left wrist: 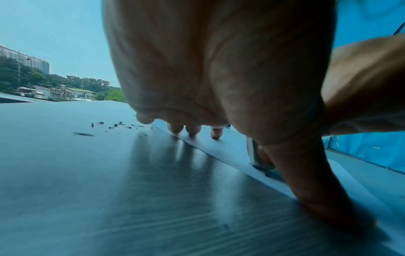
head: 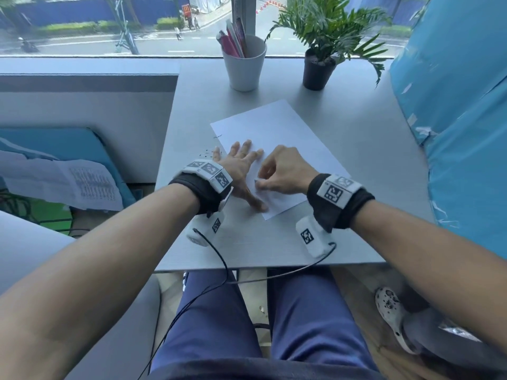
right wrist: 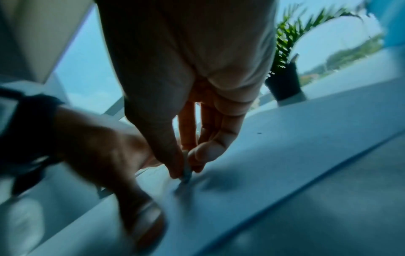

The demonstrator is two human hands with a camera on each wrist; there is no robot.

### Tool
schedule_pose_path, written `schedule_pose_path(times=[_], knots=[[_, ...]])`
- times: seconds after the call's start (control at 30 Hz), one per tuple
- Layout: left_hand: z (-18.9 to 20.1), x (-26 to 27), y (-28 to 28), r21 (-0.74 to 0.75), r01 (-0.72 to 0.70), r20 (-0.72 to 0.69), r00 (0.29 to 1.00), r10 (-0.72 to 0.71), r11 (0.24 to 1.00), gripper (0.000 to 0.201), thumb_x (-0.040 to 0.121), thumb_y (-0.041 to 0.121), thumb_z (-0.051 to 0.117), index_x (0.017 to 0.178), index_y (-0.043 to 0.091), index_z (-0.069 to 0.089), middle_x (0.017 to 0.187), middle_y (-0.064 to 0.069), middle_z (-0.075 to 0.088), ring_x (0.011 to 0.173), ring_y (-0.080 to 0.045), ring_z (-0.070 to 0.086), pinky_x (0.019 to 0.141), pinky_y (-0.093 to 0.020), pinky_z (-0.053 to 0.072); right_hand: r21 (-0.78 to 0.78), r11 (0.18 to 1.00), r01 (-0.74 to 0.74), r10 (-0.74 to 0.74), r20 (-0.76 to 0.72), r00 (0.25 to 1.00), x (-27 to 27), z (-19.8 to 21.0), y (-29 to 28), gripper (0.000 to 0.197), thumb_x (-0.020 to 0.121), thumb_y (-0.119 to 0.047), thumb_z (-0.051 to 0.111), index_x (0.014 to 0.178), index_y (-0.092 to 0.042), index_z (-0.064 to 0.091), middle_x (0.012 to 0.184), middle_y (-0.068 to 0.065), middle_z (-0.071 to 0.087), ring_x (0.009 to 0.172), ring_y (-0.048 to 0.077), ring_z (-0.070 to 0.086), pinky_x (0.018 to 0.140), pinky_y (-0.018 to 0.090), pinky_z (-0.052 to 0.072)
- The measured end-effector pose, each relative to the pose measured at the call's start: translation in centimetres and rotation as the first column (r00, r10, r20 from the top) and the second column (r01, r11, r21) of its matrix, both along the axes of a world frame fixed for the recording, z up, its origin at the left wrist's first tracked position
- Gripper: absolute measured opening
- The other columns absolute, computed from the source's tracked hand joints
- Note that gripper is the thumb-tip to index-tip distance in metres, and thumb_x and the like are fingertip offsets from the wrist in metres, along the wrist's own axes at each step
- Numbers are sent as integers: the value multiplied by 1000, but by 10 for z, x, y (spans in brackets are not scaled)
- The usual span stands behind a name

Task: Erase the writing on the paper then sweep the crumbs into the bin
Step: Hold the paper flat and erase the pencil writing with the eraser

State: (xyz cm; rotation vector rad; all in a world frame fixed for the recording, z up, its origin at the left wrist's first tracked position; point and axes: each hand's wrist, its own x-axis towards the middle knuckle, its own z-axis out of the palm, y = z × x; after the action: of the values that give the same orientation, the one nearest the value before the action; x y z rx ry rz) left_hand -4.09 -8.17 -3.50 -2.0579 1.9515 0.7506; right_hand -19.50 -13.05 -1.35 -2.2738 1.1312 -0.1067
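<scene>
A white sheet of paper point(head: 277, 141) lies slanted on the grey table point(head: 356, 149). My left hand point(head: 241, 168) is spread flat with straight fingers, pressing the paper's near left part. My right hand point(head: 282, 171) pinches a small white eraser point(head: 256, 181) between thumb and fingers, its end down on the paper beside my left thumb. The eraser point(right wrist: 186, 173) shows blurred in the right wrist view. In the left wrist view the eraser point(left wrist: 255, 155) stands behind my thumb. Dark crumbs point(head: 205, 153) lie on the table left of the paper, and crumbs point(left wrist: 116, 125) show past my fingertips.
A white cup of pens point(head: 244, 64) and a potted plant point(head: 319, 68) stand at the table's far edge by the window. Blue plastic sheeting point(head: 461, 119) hangs on the right. A low grey partition point(head: 87, 105) borders the table's left side. No bin is in view.
</scene>
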Motion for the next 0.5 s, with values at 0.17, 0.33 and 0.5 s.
schedule_pose_path(times=[0.17, 0.33, 0.5], knots=[[3, -3, -1, 25, 2, 13, 1000, -3, 1000, 152, 45, 80, 80, 157, 32, -10, 163, 1, -24, 150, -24, -20, 117, -61, -12, 2, 995, 97, -97, 35, 995, -3, -2, -10, 11, 69, -24, 78, 75, -15, 79, 64, -8, 68, 56, -2, 58, 53, 6, 42], [2, -2, -1, 13, 4, 8, 1000, -4, 1000, 152, 44, 78, 81, 157, 33, -9, 163, 0, -24, 150, -25, -20, 117, -61, -12, 44, 995, 85, -86, 14, 996, -9, 5, -18, 13, 69, -27, 80, 78, -17, 80, 72, -3, 74, 57, -2, 60, 59, 10, 48], [5, -3, -3, 59, 30, 52, 998, -33, 998, 152, 43, 80, 81, 153, 45, -18, 161, -5, -29, 149, -29, -22, 115, -61, -13, 12, 999, -49, 49, 1, 999, -3, 1, 5, 7, 70, -24, 80, 72, -17, 77, 61, -17, 62, 53, -10, 56, 52, 5, 40]])
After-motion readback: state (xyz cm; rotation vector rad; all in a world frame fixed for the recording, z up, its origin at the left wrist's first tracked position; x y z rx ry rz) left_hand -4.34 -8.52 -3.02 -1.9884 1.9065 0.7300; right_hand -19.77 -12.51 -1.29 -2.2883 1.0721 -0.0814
